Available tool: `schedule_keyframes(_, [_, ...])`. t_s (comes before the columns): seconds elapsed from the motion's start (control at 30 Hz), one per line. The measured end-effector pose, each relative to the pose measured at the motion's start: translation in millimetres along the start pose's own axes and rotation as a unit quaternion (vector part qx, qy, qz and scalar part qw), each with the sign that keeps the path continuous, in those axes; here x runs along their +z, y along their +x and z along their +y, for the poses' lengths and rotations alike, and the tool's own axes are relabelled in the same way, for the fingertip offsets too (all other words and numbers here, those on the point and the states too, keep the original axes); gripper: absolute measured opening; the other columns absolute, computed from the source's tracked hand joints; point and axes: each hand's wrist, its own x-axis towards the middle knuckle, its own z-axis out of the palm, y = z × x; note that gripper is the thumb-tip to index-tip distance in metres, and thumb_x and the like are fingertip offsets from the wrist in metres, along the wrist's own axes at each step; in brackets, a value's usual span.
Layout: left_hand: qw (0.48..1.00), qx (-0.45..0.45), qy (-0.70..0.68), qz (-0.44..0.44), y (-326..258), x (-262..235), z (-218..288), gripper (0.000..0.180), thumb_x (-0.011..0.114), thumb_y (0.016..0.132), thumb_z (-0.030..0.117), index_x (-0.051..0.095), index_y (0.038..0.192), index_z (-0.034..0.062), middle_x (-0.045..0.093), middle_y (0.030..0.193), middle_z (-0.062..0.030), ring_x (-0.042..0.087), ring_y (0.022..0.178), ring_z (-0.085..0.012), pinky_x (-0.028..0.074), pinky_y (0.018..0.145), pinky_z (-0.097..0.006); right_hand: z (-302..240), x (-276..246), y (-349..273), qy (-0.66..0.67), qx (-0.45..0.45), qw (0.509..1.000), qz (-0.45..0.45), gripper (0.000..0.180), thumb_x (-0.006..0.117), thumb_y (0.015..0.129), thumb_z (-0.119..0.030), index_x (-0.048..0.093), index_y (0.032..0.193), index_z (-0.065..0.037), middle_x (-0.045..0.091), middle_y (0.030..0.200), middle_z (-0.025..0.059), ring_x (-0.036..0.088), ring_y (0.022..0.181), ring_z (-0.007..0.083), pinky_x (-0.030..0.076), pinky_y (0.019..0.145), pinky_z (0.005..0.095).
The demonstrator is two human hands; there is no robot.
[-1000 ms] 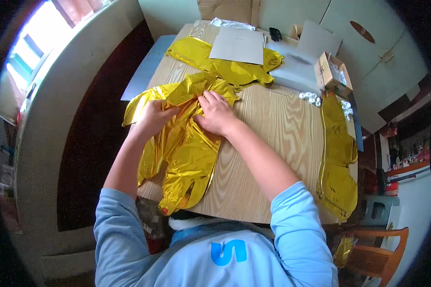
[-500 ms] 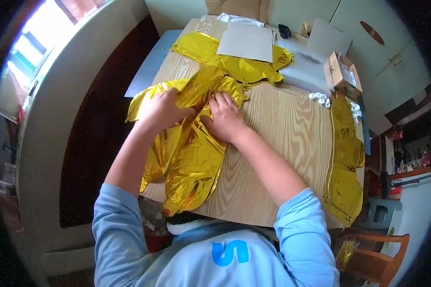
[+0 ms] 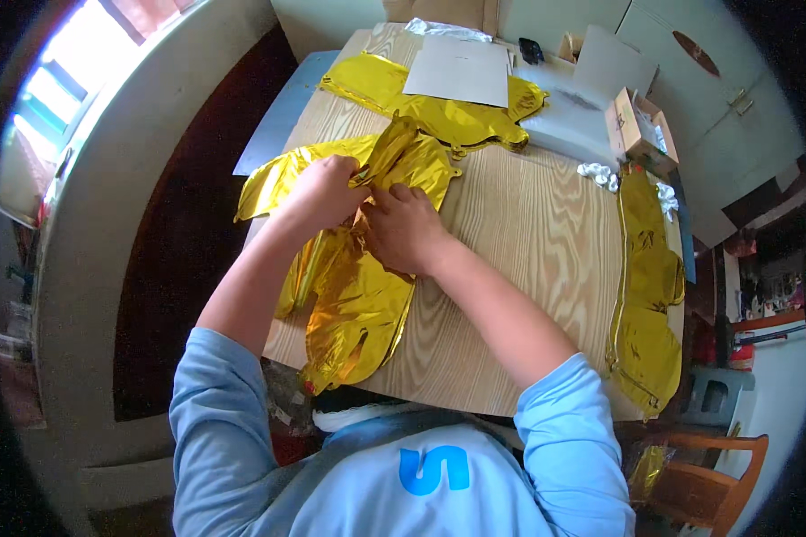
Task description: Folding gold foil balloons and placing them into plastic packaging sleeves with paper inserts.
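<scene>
A flat gold foil balloon (image 3: 358, 309) lies on the left part of the wooden table, its lower end reaching the near edge. My left hand (image 3: 327, 190) is closed on a gathered fold of it, which stands up beyond the fingers. Just to the right, my right hand (image 3: 406, 228) presses on the same balloon with its fingers curled into the foil. The fingertips of both hands are partly hidden by the crumpled film.
More gold foil balloons (image 3: 461, 123) lie at the far side, partly under a white sheet (image 3: 461, 73). A folded stack of gold foil (image 3: 645, 295) runs along the right edge. Beyond it stand a cardboard box (image 3: 631, 134) and white crumpled gloves (image 3: 597, 175). A wooden chair (image 3: 698, 483) is at lower right.
The raised foil flap has been drawn into a narrower bunch. My left hand has shifted right and closed on it, and my right hand has come slightly nearer me with its fingers more curled.
</scene>
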Motion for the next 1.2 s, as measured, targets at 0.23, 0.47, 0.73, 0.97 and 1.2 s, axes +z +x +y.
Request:
schedule_keyframes(0.23, [0.999,-0.034,-0.036,0.005,7.5,3.1,-6.7,0.033,0.071,0.082,0.025,0.068,0.103,-0.0001,0.07,0.094,-0.0227,0.068,0.092,-0.037,0.053,0.082,-0.045,14.1,-7.3,12.9,-0.006,0.029,0.996,-0.078,0.064,0.064,0.082,-0.048,0.057,0.13,-0.006,0.053,0.139,0.0143,0.046,0.128,0.0327,0.04,0.104,0.046])
schedule_keyframes(0.47, [0.999,-0.026,-0.024,0.028,12.2,2.2,-21.2,0.033,0.07,0.082,0.029,0.067,0.1,0.0006,0.07,0.094,-0.0221,0.068,0.093,-0.0359,0.053,0.081,-0.045,47.1,12.7,46.9,0.082,0.095,0.983,-0.131,0.049,0.065,0.085,-0.029,0.056,0.128,-0.006,0.058,0.132,0.0166,0.058,0.115,0.0361,0.048,0.098,0.0453])
schedule_keyframes(0.73, [0.999,-0.005,-0.022,0.042,14.2,-0.1,-34.6,0.036,0.069,0.082,0.031,0.065,0.099,-0.0005,0.068,0.088,-0.0233,0.068,0.084,-0.0366,0.053,0.076,-0.045,48.3,15.4,82.0,-0.001,0.111,0.957,-0.269,0.053,0.05,0.093,-0.022,0.045,0.145,-0.026,0.043,0.149,0.0188,0.061,0.116,0.0346,0.051,0.096,0.0428])
schedule_keyframes(0.97, [0.993,-0.023,-0.091,0.073,13.5,2.4,-53.6,0.032,0.069,0.082,0.027,0.066,0.096,-0.0024,0.068,0.082,-0.0238,0.067,0.076,-0.0366,0.052,0.073,-0.046,48.4,7.3,93.5,0.047,0.129,0.961,-0.241,0.056,0.048,0.092,-0.021,0.043,0.148,-0.026,0.035,0.154,0.0209,0.06,0.118,0.0383,0.052,0.096,0.0426])
schedule_keyframes(1.2, [0.992,-0.024,-0.089,0.085,8.2,-1.5,-63.0,0.033,0.071,0.082,0.028,0.066,0.094,-0.0029,0.068,0.082,-0.0237,0.068,0.079,-0.0356,0.051,0.073,-0.044,41.9,-6.4,100.4,0.012,0.134,0.971,-0.196,0.041,0.053,0.09,-0.022,0.064,0.125,-0.006,0.058,0.132,0.0194,0.062,0.115,0.0359,0.051,0.096,0.0437])
